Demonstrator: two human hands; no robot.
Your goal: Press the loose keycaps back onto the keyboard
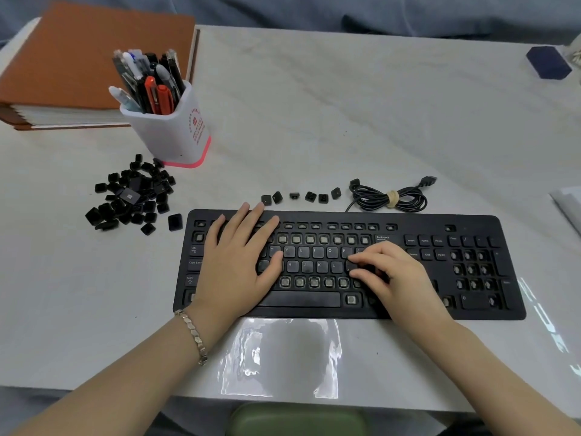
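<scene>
Six loose keycaps (pixel 310 196) at keyboard's (pixel 345 217) 12 o'clock; pile (pixel 132 196) uncountable. Left hand (pixel 234 262) fingers spread; right hand (pixel 399 272) fingers curled, grip hidden

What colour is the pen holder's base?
The pen holder's base is pinkish red; head view.

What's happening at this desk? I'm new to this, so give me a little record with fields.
Keyboard: black, many sockets bare, some middle letter keys fitted
Left hand: flat on the keyboard's left half
Right hand: fingers bent, tips down just right of the L key; whether it holds a keycap is unclear
Loose keycaps: pile at left, short row behind the keyboard
Nearby: coiled cable, pen cup, brown binder
</scene>
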